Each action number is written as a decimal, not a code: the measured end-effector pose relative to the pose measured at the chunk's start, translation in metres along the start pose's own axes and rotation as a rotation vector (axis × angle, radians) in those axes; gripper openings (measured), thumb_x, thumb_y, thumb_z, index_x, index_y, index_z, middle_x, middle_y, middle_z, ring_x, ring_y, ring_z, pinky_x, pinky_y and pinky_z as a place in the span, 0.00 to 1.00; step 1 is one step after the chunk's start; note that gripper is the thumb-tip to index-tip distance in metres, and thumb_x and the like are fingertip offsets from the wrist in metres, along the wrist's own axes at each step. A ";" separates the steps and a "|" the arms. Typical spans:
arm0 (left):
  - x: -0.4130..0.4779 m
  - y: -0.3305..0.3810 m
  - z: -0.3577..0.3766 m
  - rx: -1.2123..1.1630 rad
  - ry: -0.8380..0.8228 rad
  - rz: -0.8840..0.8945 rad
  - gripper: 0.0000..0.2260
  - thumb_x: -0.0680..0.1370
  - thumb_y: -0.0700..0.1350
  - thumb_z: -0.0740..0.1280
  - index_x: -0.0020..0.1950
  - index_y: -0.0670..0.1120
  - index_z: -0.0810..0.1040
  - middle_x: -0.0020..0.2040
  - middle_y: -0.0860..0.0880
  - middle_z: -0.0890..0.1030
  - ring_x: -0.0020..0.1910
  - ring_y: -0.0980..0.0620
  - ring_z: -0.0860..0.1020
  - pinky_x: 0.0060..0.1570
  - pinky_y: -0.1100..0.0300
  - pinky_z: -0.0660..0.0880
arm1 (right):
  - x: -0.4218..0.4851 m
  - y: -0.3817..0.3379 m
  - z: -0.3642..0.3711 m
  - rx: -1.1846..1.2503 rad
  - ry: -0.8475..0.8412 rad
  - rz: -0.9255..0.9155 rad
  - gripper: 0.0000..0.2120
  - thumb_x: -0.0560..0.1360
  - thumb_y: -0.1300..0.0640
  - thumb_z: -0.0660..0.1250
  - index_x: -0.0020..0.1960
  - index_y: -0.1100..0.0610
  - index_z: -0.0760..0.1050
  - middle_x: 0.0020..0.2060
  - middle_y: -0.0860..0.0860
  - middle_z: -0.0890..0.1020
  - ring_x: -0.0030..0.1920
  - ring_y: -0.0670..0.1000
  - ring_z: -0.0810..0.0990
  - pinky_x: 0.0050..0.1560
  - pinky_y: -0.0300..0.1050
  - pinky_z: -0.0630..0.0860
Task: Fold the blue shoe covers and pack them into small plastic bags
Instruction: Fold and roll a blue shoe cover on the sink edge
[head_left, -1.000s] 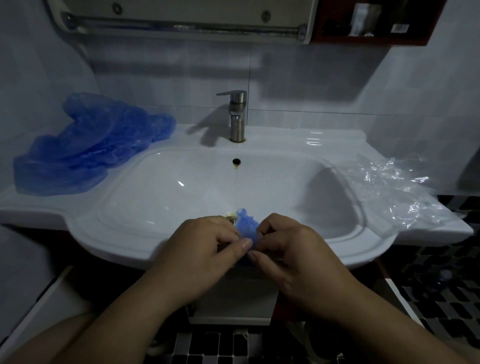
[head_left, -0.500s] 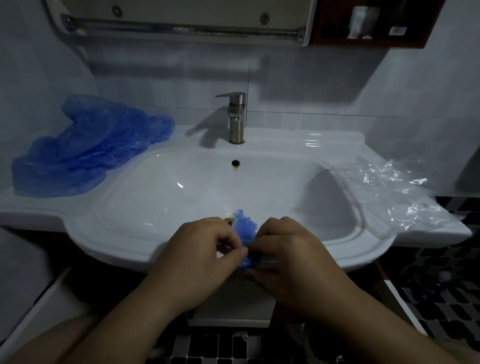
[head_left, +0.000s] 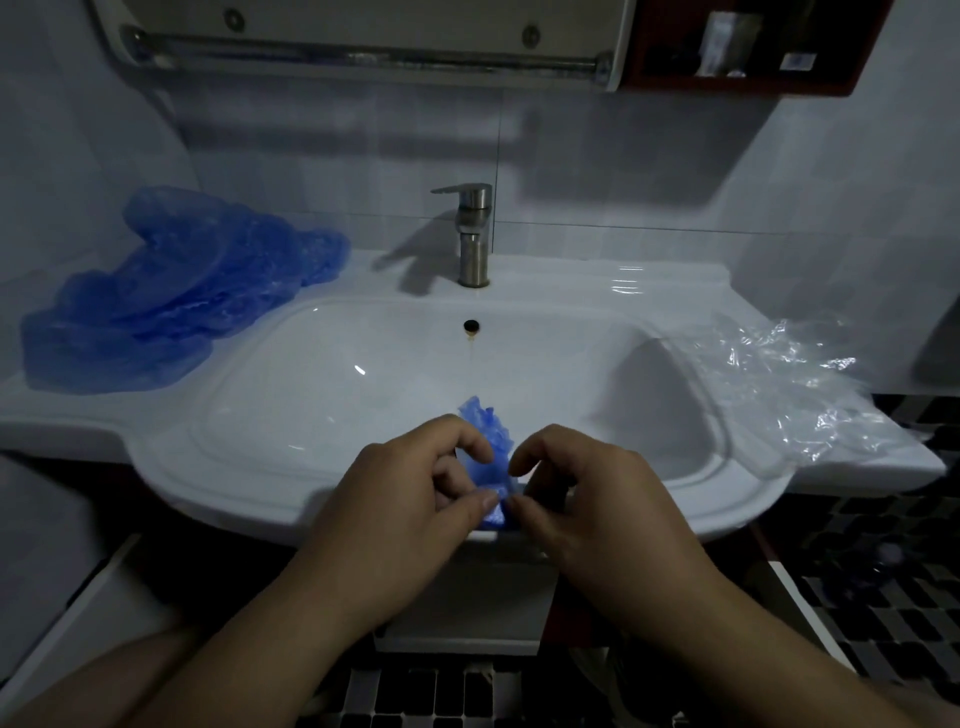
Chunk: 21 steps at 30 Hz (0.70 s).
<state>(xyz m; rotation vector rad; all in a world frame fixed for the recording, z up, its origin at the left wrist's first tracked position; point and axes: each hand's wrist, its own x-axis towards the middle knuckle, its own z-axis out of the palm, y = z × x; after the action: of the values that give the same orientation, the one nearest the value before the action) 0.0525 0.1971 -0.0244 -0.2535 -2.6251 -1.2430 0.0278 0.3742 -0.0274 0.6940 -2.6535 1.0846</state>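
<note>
A small folded blue shoe cover is pinched between both hands over the front rim of the white sink. My left hand grips its left side with thumb and fingers. My right hand pinches its lower right edge, with the index finger curled above. Its crumpled top sticks up past my fingers. A heap of loose blue shoe covers lies on the counter at the left. Clear small plastic bags lie crumpled on the counter at the right.
A steel faucet stands behind the basin, with the overflow hole below it. A metal towel bar and a red shelf hang on the tiled wall. Black-and-white mosaic floor shows below.
My hands have worked the folded cover a little: the fingers have spread apart at the top, showing more blue between them. The pile and the bags have not moved.
</note>
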 end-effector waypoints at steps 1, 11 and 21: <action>0.001 0.000 0.002 -0.004 0.020 -0.018 0.08 0.74 0.44 0.74 0.47 0.55 0.78 0.32 0.56 0.81 0.32 0.59 0.79 0.35 0.71 0.71 | 0.000 0.000 0.001 -0.020 -0.004 -0.002 0.06 0.72 0.54 0.72 0.45 0.45 0.76 0.31 0.45 0.80 0.35 0.45 0.78 0.35 0.35 0.72; 0.006 -0.008 0.015 0.190 0.106 0.050 0.07 0.72 0.46 0.76 0.39 0.56 0.80 0.44 0.61 0.76 0.44 0.63 0.76 0.42 0.73 0.71 | -0.002 0.001 0.002 -0.220 -0.052 -0.117 0.09 0.70 0.42 0.66 0.44 0.44 0.81 0.37 0.42 0.74 0.42 0.43 0.72 0.41 0.35 0.69; -0.006 0.001 -0.005 0.216 -0.108 0.126 0.14 0.68 0.62 0.65 0.45 0.57 0.85 0.42 0.63 0.82 0.44 0.62 0.79 0.43 0.61 0.76 | 0.000 0.004 -0.008 -0.143 -0.123 -0.166 0.05 0.69 0.45 0.70 0.38 0.44 0.76 0.37 0.41 0.76 0.41 0.42 0.75 0.40 0.32 0.69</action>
<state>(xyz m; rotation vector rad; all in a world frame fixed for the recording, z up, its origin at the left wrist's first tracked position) 0.0596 0.1933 -0.0219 -0.4509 -2.7578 -0.9211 0.0262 0.3824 -0.0238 0.9595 -2.6830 0.8245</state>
